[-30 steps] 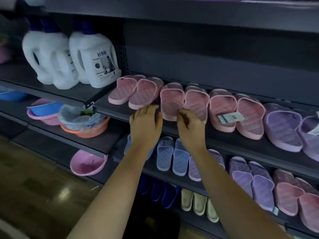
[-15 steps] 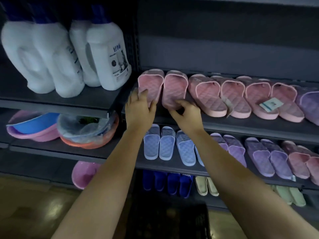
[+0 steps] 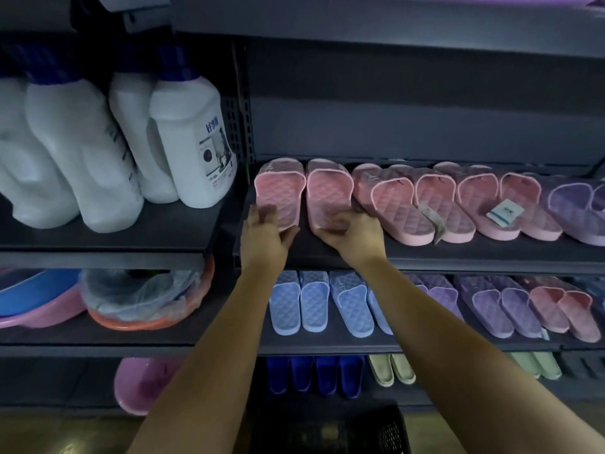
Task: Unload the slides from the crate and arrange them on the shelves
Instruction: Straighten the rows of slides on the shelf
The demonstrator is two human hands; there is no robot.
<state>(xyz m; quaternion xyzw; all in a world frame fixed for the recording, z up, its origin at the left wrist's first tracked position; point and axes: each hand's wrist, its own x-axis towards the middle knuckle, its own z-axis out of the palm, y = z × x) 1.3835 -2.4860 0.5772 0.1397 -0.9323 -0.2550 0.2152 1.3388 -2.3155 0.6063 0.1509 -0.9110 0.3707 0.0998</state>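
Note:
Two pink quilted slides stand side by side at the left end of the dark upper shelf point(image 3: 458, 253). My left hand point(image 3: 265, 235) grips the heel of the leftmost pink slide point(image 3: 279, 191), fingers on top and thumb under its edge. My right hand point(image 3: 355, 234) grips the heel of the second pink slide point(image 3: 329, 191) the same way. More pink slides point(image 3: 435, 204) and purple slides point(image 3: 576, 208) fill the shelf to the right. The black crate point(image 3: 330, 430) sits low between my forearms, its inside too dark to read.
White detergent bottles point(image 3: 193, 142) stand on the left shelf bay beside the slides. Stacked plastic basins point(image 3: 144, 303) lie below them. The lower shelves hold light blue slides point(image 3: 298, 303), purple slides point(image 3: 491, 303), dark blue slides point(image 3: 314, 375) and pale green slides point(image 3: 389, 368).
Both hands slid down from the sides of the leftmost pink pair to its heels. The view has risen and moved closer to the shelf.

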